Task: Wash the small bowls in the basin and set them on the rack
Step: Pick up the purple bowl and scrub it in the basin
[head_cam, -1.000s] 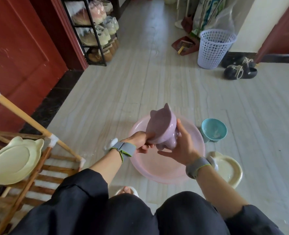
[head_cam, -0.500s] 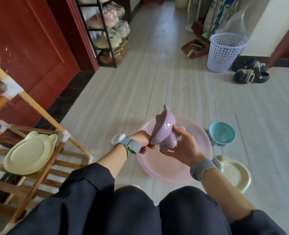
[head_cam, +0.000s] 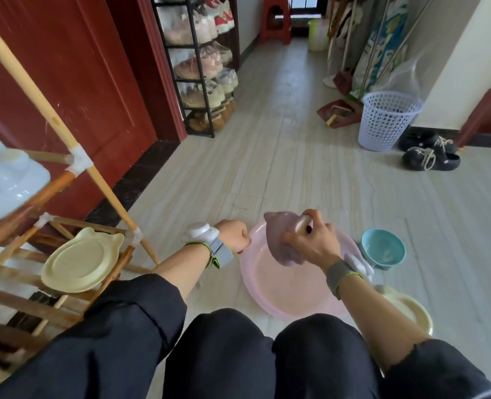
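Right hand [head_cam: 310, 243] has its fingers wrapped over a purple cat-eared bowl [head_cam: 278, 234], holding it tipped on its side just above the pink basin [head_cam: 267, 298] at centre bottom of the frame, so that's where the bowl being worked on is: off the floor, over the basin, not on the rack yet. Biggest thing around is the wooden rack [head_cam: 17, 306] filling the left edge. It's already got a cream eared plate [head_cam: 80, 262] lying on a lower shelf at lower left, and a pale blue-white dish [head_cam: 5, 174] sits higher up at the far left, though it's cut off by the frame so I can't say what kind. So I'd guess a couple of pieces are done and parked. On the floor right of the basin there's a cream dish [head_cam: 411, 312] at lower right, partly hidden behind the forearm, and a small teal bowl [head_cam: 382, 249] just beside the basin's right rim. Neither is on the rack, so my read is those two are waiting their turn. Left hand [head_cam: 234, 236] is curled up right at the basin's left rim, and honestly I can't tell if it's pinching the rim or just clenched on nothing. Roughly halfway, I reckon: the purple one needs finishing and racking, then the teal bowl, maybe the cream dish too.
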Motion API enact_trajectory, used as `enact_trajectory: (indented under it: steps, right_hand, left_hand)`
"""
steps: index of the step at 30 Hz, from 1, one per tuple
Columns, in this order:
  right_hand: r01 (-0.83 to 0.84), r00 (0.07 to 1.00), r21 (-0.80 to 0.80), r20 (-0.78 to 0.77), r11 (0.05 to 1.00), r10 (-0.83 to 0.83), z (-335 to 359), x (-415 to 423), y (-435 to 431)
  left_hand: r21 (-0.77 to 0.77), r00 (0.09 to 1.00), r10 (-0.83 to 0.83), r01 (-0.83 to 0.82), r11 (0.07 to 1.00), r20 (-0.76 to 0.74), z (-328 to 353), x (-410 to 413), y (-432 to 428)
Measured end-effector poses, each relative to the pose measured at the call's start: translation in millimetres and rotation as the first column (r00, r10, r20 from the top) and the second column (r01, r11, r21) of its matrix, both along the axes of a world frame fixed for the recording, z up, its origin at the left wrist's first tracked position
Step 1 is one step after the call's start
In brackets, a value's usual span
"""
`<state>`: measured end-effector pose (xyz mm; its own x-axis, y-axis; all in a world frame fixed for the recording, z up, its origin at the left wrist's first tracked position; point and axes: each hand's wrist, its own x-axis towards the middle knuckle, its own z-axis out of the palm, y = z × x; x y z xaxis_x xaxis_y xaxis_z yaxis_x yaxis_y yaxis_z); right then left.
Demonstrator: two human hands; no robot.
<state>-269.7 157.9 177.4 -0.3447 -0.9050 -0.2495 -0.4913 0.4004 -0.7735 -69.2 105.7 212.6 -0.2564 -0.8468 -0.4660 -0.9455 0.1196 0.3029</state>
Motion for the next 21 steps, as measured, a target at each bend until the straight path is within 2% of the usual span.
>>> enact_trajectory:
  steps: [2, 5, 10, 13, 21]
  right_hand:
    - [-0.074, 0.978, 0.086, -0.190, 0.994, 0.089, 9, 1, 1]
    - [-0.118, 0.946, 0.176, -0.280, 0.977, 0.165, 29, 3, 4]
    - [-0.171, 0.886, 0.161, -0.406, 0.972, 0.224, 70, 17, 3]
    - [-0.178, 0.876, 0.122, -0.431, 0.976, 0.214, 95, 28, 1]
    - [-0.328, 0.883, -0.047, -0.370, 0.944, 0.288, 164, 75, -5]
  left_hand:
    - [-0.012, 0.999, -0.018, 0.019, 1.000, 0.047, 5, 9, -1]
    - [-0.047, 0.996, -0.024, 0.028, 0.998, 0.085, 15, 22, 0]
    - [-0.123, 0.990, -0.006, 0.024, 0.992, 0.141, 38, 40, 4]
    - [-0.163, 0.986, -0.006, 0.033, 0.986, 0.164, 57, 51, 8]
    - [-0.248, 0.973, 0.075, -0.019, 0.969, 0.219, 118, 108, 36]
